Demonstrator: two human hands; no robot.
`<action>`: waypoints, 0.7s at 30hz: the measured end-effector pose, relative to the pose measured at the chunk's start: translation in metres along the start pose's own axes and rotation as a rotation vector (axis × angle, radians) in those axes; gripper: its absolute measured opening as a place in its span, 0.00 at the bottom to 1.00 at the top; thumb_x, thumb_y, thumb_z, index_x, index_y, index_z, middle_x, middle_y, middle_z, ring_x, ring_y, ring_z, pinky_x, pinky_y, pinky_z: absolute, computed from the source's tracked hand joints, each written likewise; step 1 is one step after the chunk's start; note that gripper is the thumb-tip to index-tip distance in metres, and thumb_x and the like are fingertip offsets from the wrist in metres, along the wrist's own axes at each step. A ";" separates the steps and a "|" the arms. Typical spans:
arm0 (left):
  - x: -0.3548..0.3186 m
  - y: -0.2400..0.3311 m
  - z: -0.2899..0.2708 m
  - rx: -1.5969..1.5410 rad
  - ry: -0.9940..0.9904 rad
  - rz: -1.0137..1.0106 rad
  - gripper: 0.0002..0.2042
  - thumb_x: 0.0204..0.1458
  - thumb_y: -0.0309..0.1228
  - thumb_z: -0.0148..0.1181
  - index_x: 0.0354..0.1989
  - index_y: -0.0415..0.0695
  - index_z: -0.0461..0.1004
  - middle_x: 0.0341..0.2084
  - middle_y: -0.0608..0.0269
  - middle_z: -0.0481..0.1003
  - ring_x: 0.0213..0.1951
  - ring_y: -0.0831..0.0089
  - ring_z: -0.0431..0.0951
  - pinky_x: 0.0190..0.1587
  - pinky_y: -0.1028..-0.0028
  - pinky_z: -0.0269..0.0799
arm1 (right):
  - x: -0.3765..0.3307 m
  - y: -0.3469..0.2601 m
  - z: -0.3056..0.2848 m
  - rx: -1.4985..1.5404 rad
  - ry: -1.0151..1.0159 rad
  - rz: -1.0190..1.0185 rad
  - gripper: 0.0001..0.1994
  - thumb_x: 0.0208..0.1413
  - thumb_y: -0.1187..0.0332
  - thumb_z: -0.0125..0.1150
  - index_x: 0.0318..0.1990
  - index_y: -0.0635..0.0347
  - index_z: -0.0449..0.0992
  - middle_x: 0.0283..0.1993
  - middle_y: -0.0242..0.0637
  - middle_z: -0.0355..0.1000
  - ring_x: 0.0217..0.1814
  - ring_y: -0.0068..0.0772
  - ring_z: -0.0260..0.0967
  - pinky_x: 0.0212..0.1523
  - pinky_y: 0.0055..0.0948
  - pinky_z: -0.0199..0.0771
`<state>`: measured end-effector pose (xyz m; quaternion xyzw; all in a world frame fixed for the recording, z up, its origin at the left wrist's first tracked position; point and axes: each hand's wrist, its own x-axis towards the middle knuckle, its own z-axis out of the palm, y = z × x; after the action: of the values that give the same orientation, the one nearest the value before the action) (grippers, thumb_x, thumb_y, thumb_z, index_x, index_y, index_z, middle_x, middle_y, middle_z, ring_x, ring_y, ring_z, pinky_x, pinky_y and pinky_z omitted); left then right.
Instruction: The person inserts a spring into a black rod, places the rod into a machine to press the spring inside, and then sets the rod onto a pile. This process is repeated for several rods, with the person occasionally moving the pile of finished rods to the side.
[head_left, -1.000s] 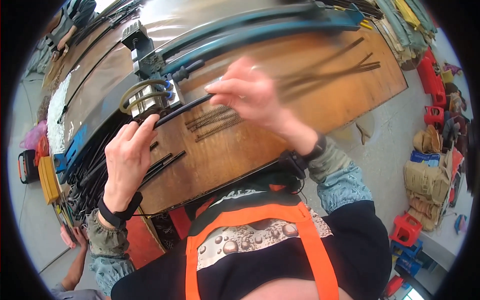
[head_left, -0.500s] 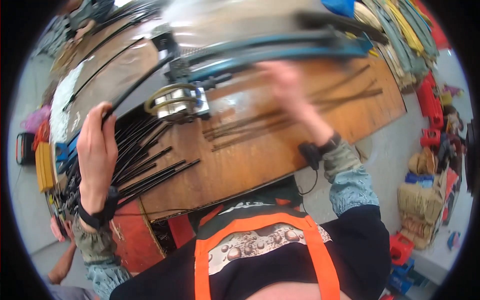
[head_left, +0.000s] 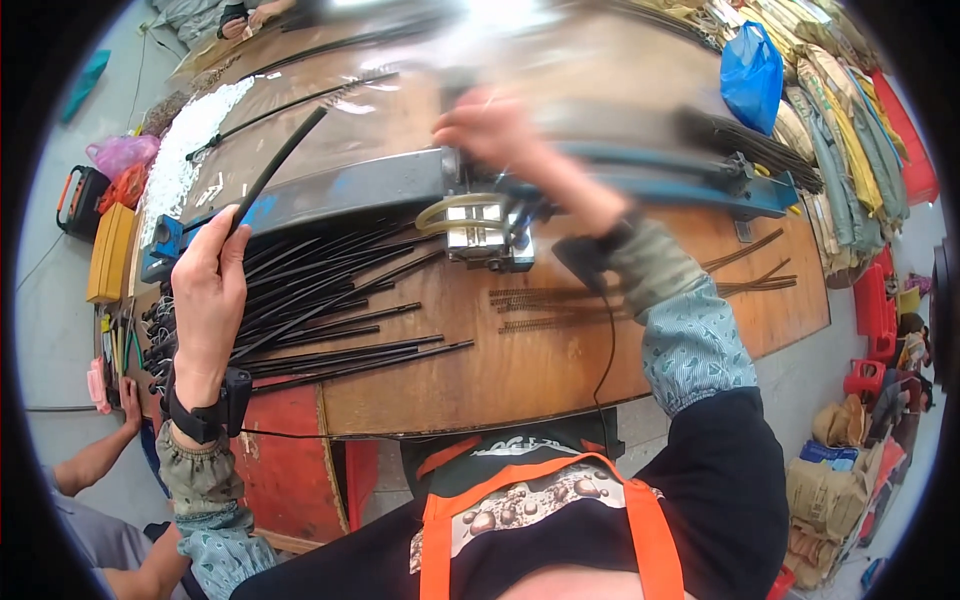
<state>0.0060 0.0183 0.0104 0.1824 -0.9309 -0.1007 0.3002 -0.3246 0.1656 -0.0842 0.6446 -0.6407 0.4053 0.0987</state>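
Note:
My left hand (head_left: 210,285) is closed around a stiff black tube (head_left: 280,155), which slants up and to the right with its upper end free. Blurred by motion, my right hand (head_left: 485,125) is over the long blue-grey rail (head_left: 350,190), near its middle; its fingers cannot be made out clearly. Below that hand, a metal clamp-like block (head_left: 475,235) with a yellowish hose is mounted at the rail's near side. Many black tubes (head_left: 330,290) lie in a loose pile right of my left wrist. Thin brown coiled springs (head_left: 560,300) rest on the wooden table (head_left: 450,390).
A bundle of dark rods (head_left: 755,145) lies at the far right by a blue bag (head_left: 750,75). White small pieces (head_left: 190,150) are heaped at the far left. Other people's hands show at the top left (head_left: 255,14) and lower left (head_left: 130,400). Red bins (head_left: 875,310) stand at right.
My right hand has moved left and away from me, from over the springs to above the rail. The tube in my left hand now points up farther from the clamp block. The view has shifted.

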 end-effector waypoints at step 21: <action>0.069 0.005 0.134 -0.106 -0.197 0.406 0.07 0.55 0.32 0.57 0.38 0.43 0.75 0.28 0.54 0.75 0.33 0.51 0.77 0.34 0.60 0.73 | -0.130 0.028 -0.143 -0.672 0.132 0.056 0.01 0.52 0.72 0.60 0.32 0.55 0.77 0.31 0.33 0.75 0.41 0.36 0.70 0.53 0.36 0.59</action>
<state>-0.1273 0.0062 -0.0596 -0.0353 -0.9667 -0.1047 0.2310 -0.3870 0.3504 -0.0861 0.5305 -0.7482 0.2147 0.3356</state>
